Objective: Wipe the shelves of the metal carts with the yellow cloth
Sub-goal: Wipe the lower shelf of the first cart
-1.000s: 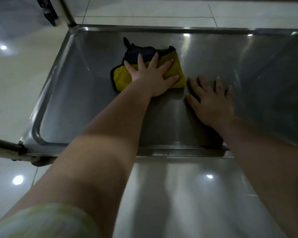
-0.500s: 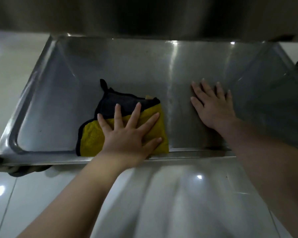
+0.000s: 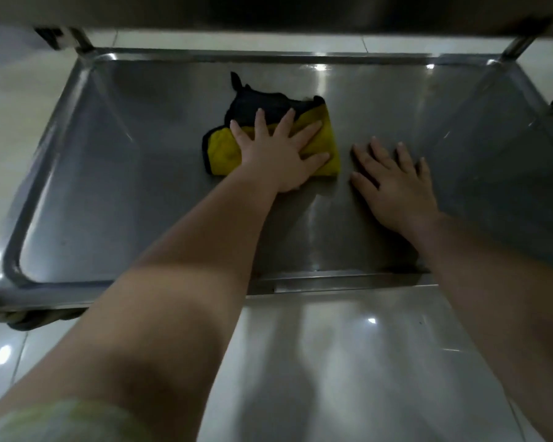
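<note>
a: while pressed flat on yellow cloth point(image 3: 224, 151), left hand point(image 3: 278, 157) spread wide, straight.
b: cloth where?
a: mid cart shelf point(image 3: 125, 186), toward 12 o'clock. right hand point(image 3: 393, 183) at its 3 o'clock, flat, splayed, gripping nothing.

Folded yellow-and-black fabric cloth point(image 3: 221, 152): bright yellow face, black reverse showing along the far side, thin black trim on the left border. Rectangular stainless-steel cart shelf point(image 3: 125, 193): plain silver-grey, with pale reflection streaks and small white light glints at the far rim. Glossy floor tiles point(image 3: 332, 362): cream-white with thin grey grout lines; fabric sleeve point(image 3: 61, 419) at lower left: pale green-yellow, mottled, blurred.
</note>
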Motion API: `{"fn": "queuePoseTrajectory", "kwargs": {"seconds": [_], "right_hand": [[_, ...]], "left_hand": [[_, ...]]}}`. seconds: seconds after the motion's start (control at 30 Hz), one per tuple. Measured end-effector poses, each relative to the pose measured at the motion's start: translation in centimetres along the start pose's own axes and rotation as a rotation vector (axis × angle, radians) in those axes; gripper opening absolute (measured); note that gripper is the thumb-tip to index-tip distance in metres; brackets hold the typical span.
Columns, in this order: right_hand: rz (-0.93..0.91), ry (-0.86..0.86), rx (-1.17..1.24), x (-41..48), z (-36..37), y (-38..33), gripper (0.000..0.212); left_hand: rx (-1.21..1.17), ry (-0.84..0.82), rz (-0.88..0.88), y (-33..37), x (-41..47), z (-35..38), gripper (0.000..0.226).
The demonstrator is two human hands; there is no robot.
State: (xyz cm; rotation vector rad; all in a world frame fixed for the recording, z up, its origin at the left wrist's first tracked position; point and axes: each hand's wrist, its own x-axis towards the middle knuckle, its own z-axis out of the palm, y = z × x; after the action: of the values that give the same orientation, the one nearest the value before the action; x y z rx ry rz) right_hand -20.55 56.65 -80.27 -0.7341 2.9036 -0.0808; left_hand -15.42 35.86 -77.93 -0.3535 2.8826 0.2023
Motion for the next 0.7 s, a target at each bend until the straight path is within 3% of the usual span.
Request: {"fn": "queuePoseTrajectory", "kwargs": {"seconds": [0.2,0.37,0.5,0.7], "right_hand": [[0.015,0.015,-0.007,-0.1,0.0,-0.3,0.057],[-0.044,-0.015,0.035,-0.5,-0.7,0.4,0.055],[-0.029,-0.043,0.011,-2.4,-1.7,6.5,0.055],[-0.09,-0.151,-0.027,-5.1,-2.4,12.9,0.082]], "left_hand": [[-0.006,-0.018,0.013,2.3,-14.6,4.1,0.066],[-0.043,-0.022,-0.009,1.8,-11.4,3.5,0.065],[-0.003,0.033,-0.012,1.6,-10.7,3.8,0.066],[0.068,-0.051,-0.061,2.0,-10.7,3.1,0.068]]}}
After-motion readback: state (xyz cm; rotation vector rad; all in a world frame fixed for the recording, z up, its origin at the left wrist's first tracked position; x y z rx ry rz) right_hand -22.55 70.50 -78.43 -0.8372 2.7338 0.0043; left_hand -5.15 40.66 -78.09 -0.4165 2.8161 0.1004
